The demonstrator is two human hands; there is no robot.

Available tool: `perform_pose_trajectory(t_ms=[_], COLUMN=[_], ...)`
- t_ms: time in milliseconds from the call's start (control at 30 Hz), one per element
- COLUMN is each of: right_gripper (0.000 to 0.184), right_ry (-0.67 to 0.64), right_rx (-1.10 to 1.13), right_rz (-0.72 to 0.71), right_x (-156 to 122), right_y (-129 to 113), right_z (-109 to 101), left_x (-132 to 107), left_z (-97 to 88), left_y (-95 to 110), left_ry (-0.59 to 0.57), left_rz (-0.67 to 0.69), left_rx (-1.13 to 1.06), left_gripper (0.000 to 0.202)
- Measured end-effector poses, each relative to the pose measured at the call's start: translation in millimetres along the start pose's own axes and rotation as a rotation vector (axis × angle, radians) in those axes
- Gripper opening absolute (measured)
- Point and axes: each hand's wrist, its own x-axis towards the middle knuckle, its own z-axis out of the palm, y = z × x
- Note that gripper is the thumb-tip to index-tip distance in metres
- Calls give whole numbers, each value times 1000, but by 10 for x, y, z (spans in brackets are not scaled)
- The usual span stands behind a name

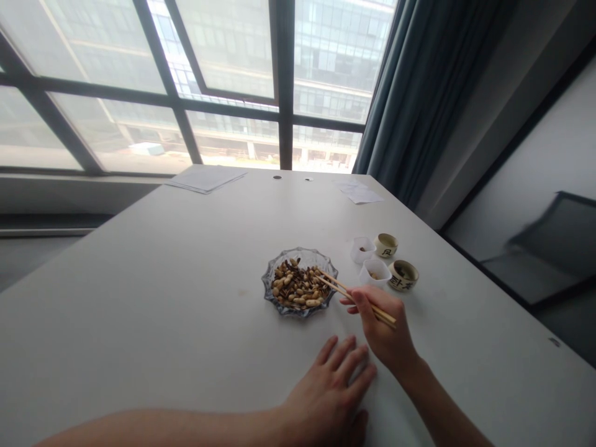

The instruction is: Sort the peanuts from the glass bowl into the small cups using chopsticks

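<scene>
Right hand (384,332) fingers pinching chopsticks (354,295), tips down in the peanut-and-seed mix (295,285) in the glass dish (265,282), mid-desk (162,279). Left hand (326,397) flat on desk, fingers spread, near the dish but not touching it. Risk: smooth peanuts slip off the tips and roll; a push could skid the unbraced dish.

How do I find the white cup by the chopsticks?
Start at the big white table and find the glass dish of nuts in its middle. Just right of the dish stand four little cups; yours is the white cup nearest the chopsticks. Its neighbours are a farther white one and two cream cups with dark writing.
</scene>
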Motion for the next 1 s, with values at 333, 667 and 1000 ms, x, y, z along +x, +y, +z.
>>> perform_pose_trajectory(t_ms=[333,667,1000], right_gripper=[26,44,48], right_ry=[167,838,812], right_rx=[11,-55,58], right_rz=[-38,16,41], right_x=[-2,303,381], right_y=[-52,235,548], right_z=[-69,-880,-998], left_x=[-6,-14,-22], left_z=[33,10,-26], left_y=[-17,-27,-21], left_ry=[-6,-33,-32], left_rz=[2,-10,-12], left_rx=[6,-14,-32], left_gripper=[58,59,59])
